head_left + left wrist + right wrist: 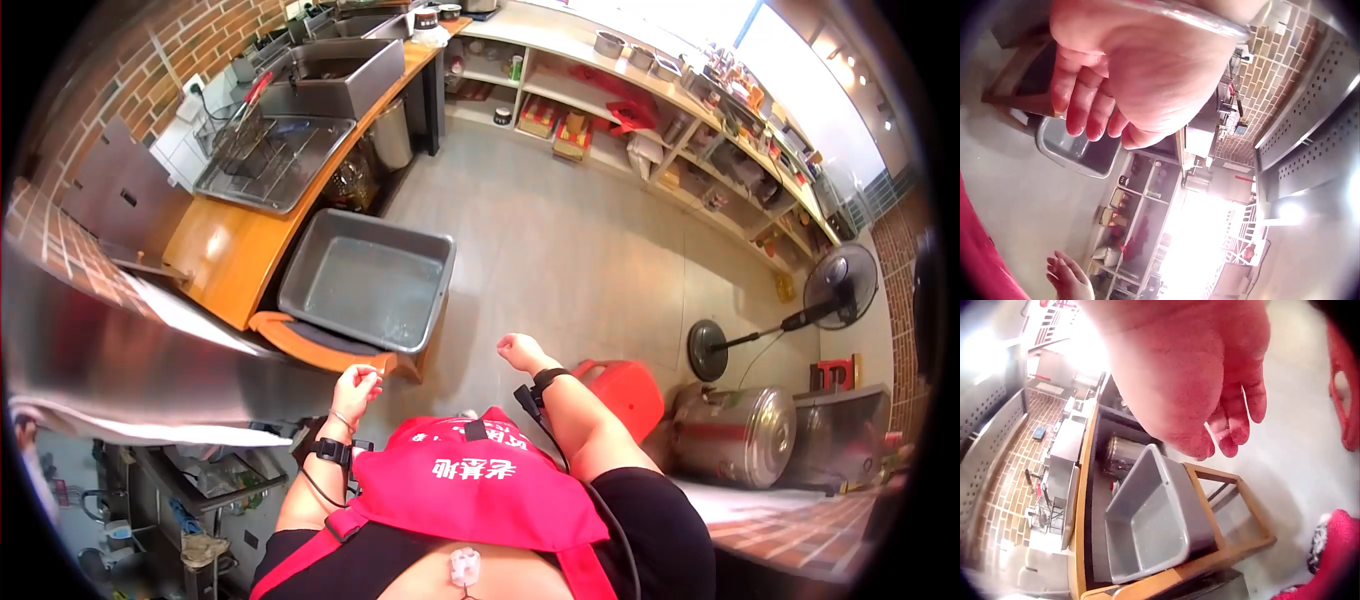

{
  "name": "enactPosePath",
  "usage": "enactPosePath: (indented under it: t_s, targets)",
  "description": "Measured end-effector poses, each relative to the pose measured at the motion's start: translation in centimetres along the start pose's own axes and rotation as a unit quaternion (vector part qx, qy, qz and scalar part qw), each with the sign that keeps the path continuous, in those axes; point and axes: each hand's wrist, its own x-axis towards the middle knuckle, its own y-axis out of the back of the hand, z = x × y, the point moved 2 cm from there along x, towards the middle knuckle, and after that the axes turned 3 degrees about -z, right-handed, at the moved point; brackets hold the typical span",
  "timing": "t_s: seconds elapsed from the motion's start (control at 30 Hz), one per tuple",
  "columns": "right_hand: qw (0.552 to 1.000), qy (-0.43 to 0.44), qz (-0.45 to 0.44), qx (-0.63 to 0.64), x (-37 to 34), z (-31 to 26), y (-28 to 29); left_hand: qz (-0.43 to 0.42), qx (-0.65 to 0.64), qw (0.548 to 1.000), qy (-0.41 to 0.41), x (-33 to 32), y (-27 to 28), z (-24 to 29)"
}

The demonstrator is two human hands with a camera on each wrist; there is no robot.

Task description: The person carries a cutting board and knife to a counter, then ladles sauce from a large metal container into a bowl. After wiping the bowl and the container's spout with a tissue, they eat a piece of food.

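My left hand (357, 391) hovers in front of the red apron (470, 455), its fingers loosely bent with nothing in them. To its right, my right hand (522, 351) is held out over the floor, also holding nothing. In the right wrist view the fingers of the right hand (1185, 375) hang relaxed. The left wrist view shows the left palm (1154, 69) with fingers loosely curled. Ahead of the left hand, a grey plastic tub (370, 280) with a wet-looking bottom sits on a wooden chair (1235, 550). Both hands are apart from it.
Left of the tub runs a wooden counter (215, 250) with a metal tray and wire racks (275, 160) and a steel sink (345, 85). A red stool (625, 395), a steel pot (735, 435) and a standing fan (707, 350) are on the right. Shelves (600, 110) line the back.
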Motion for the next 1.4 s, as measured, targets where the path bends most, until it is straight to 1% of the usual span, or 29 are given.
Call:
enactPosePath:
  t_s: [0.1,0.13,0.2,0.27,0.33,0.4,0.47,0.53,0.57,0.6,0.63,0.67,0.7,0.73,0.8,0.87,0.9,0.93,0.97,1.07,1.1,1.13,1.17,1.2,1.23,1.27,1.3,1.37,1.4]
  targets:
    - [0.998,0.029,-0.026,0.055,4.0,-0.9,4.7,0.014,-0.012,1.0,0.005,4.4,-1.8,1.0]
    - [0.998,0.03,-0.029,0.046,4.9,-1.4,5.7,0.021,-0.036,0.998,0.042,5.4,-2.5,2.0]
    - [0.996,0.044,-0.018,0.076,6.5,-1.4,8.1,0.017,-0.029,0.999,0.041,9.3,-3.6,2.1]
    - [0.997,0.058,-0.013,0.05,8.8,0.8,10.3,0.01,-0.029,0.999,0.037,13.9,-5.2,2.6]
    - [0.999,0.034,-0.007,-0.012,9.8,4.5,12.7,-0.024,0.055,0.997,0.048,18.7,-7.1,5.3]
    - [0.999,-0.019,0.016,-0.023,10.5,10.7,15.0,-0.049,0.052,0.997,0.041,24.9,-9.7,7.0]
    - [0.986,-0.138,0.082,0.046,8.5,16.3,18.1,-0.043,0.092,0.995,0.023,31.2,-12.9,9.1]
    - [0.968,-0.221,0.118,-0.025,5.5,23.3,20.0,-0.063,0.061,0.996,-0.004,37.0,-17.2,10.2]
    - [0.955,-0.274,0.114,0.026,3.8,26.4,21.0,-0.088,0.057,0.994,0.0,39.2,-19.9,11.5]
    - [0.936,-0.324,0.11,0.084,1.7,29.1,21.3,-0.113,0.058,0.992,0.004,40.8,-22.5,12.9]
    - [0.914,-0.344,0.165,0.14,-0.4,32.3,20.6,-0.126,0.065,0.99,0.012,42.6,-25.0,13.7]
    - [0.885,-0.359,0.221,0.196,-2.3,35.2,19.7,-0.171,0.115,0.979,-0.013,44.5,-27.8,14.6]
    - [0.871,-0.379,0.241,0.2,-4.5,37.8,18.3,-0.216,0.166,0.961,-0.042,46.4,-30.7,15.4]
    - [0.855,-0.398,0.26,0.208,-5.7,39.2,17.0,-0.246,0.176,0.952,-0.056,47.9,-33.6,15.9]
    - [0.779,-0.501,0.25,0.283,-7.7,35.3,17.2,-0.303,0.2,0.93,-0.065,50.0,-39.2,17.8]
    - [0.772,-0.501,0.207,0.332,-7.9,34.9,15.6,-0.333,0.239,0.909,-0.079,52.5,-44.2,18.7]
    - [0.767,-0.506,0.208,0.337,-7.2,33.2,17.2,-0.353,0.269,0.891,-0.094,53.7,-46.5,18.8]
    - [0.771,-0.492,0.151,0.374,-6.0,30.2,19.7,-0.358,0.272,0.889,-0.09,54.8,-48.5,18.9]
    - [0.773,-0.474,0.094,0.412,-4.9,29.3,21.6,-0.353,0.265,0.893,-0.084,55.8,-50.3,19.0]
    - [0.749,-0.464,0.08,0.465,-0.7,34.5,25.5,-0.343,0.25,0.902,-0.076,59.7,-54.9,19.1]
    - [0.786,-0.428,0.126,0.429,0.4,35.5,28.9,-0.321,0.255,0.911,-0.041,61.1,-55.9,19.2]
    - [0.842,-0.433,0.116,0.301,2.0,40.5,29.2,-0.3,0.265,0.916,-0.001,62.3,-56.1,18.8]
    - [0.839,-0.433,0.176,0.278,3.9,43.3,30.9,-0.281,0.307,0.909,0.005,64.5,-55.8,17.5]
    - [0.826,-0.404,0.22,0.324,6.0,48.0,31.3,-0.261,0.349,0.9,0.007,67.0,-55.4,16.5]
    - [0.831,-0.397,0.233,0.313,7.7,49.1,35.2,-0.218,0.421,0.88,-0.014,68.5,-54.9,16.5]
    - [0.837,-0.375,0.257,0.304,9.4,50.8,38.1,-0.183,0.444,0.877,-0.008,70.2,-54.2,16.0]
    - [0.867,-0.345,0.277,0.23,11.3,53.2,40.3,-0.151,0.47,0.87,-0.002,71.1,-53.7,16.4]
    - [0.874,-0.348,0.262,0.217,14.2,54.4,46.1,-0.095,0.511,0.854,-0.003,74.7,-51.5,14.0]
    - [0.875,-0.348,0.259,0.215,15.7,54.7,48.6,-0.082,0.482,0.871,0.035,74.3,-51.6,14.8]
